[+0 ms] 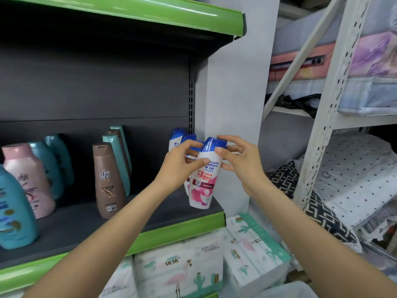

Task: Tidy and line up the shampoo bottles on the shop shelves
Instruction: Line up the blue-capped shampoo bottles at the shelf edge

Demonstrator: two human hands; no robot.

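Observation:
A white shampoo bottle (203,186) with a blue cap and pink label stands at the right end of the dark shelf (71,229), tilted slightly. My left hand (180,164) grips its left shoulder and my right hand (238,160) holds its cap and right shoulder. Behind it stand more blue-capped white bottles (176,138), partly hidden by my hands. Further left are a brown bottle (108,181) with teal bottles (117,151) behind it, a pink bottle (28,179) and a large teal bottle (12,214).
The shelf has a green front edge (171,235) and another green-edged shelf (150,16) overhead. Tissue packs (193,265) are stacked below. A white metal rack (322,125) with bedding stands to the right, past a white pillar (234,93).

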